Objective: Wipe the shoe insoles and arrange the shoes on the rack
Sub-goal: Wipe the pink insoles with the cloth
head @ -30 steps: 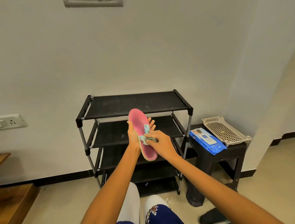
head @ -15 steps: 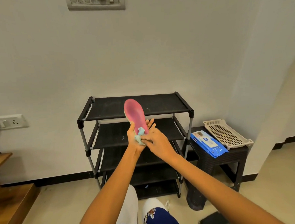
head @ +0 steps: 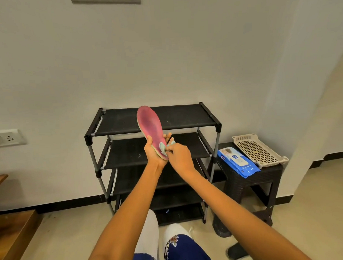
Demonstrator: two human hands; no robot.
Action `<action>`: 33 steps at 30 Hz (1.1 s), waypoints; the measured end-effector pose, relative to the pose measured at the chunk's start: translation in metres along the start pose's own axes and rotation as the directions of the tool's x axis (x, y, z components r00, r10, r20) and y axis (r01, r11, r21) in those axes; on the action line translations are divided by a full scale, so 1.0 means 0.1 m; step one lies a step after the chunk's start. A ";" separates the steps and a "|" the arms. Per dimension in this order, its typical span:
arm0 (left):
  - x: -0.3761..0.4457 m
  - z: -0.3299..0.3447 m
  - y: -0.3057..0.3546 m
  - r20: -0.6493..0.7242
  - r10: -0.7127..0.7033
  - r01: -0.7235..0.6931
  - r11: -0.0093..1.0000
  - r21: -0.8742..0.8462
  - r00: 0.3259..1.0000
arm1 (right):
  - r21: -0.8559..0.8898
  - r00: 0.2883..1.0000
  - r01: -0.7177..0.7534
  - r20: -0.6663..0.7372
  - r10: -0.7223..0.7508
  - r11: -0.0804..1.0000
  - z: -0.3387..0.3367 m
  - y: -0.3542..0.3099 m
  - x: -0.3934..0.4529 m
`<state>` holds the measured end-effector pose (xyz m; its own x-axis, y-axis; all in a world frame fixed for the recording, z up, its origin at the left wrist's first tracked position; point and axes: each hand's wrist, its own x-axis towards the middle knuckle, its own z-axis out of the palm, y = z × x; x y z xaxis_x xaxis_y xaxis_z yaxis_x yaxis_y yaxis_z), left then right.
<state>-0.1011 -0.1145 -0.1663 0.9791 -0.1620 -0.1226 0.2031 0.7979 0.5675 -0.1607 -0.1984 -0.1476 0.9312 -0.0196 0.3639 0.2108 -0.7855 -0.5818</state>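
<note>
The pink insole [head: 150, 127] stands almost upright in front of the rack's [head: 156, 118] top shelf, its heel end cupped in the left hand [head: 155, 154], whose fingers curl round behind it. The right hand [head: 179, 155] pinches a small pale-blue wipe [head: 163, 147] against the heel end. A second ago the wipe sat nearer the middle of the insole; it has slid down to the heel, and the toe has tipped higher (so this pass looks nearly finished). No shoes are on the shelves yet. A blue wipes packet [head: 238, 162] and a cream basket [head: 258, 150] lie on the dark stool [head: 267, 176] right of the rack.
</note>
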 end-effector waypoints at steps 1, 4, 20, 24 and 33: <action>0.00 -0.03 -0.02 -0.017 0.012 -0.012 1.000 0.008 1.000 | -0.006 1.000 0.004 0.000 -0.004 1.000 0.04 -0.01 -0.06; 0.01 -0.12 -0.03 -0.011 0.059 -0.059 0.998 -0.033 0.998 | 0.067 0.997 0.046 0.061 -0.050 0.997 0.07 -0.04 -0.19; 0.06 -0.15 -0.02 0.074 0.055 -0.051 0.997 -0.054 0.996 | 0.255 0.996 0.004 -0.088 0.019 0.967 0.21 -0.12 -0.26; 0.09 -0.17 0.04 0.159 -0.010 0.021 0.997 -0.069 0.987 | 0.358 0.965 -0.122 -0.175 0.195 0.926 0.02 -0.02 -0.02; 0.02 -0.13 0.01 0.037 0.040 -0.042 0.998 0.054 0.998 | 0.156 0.985 -0.068 -0.148 0.091 0.985 0.26 0.00 -0.33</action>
<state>-0.0996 -0.1067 -0.1762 0.9861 -0.1513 -0.0691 0.1615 0.7715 0.6153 -0.1837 -0.1813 -0.1786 0.8922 -0.1828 0.4129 0.1910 -0.6759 -0.7118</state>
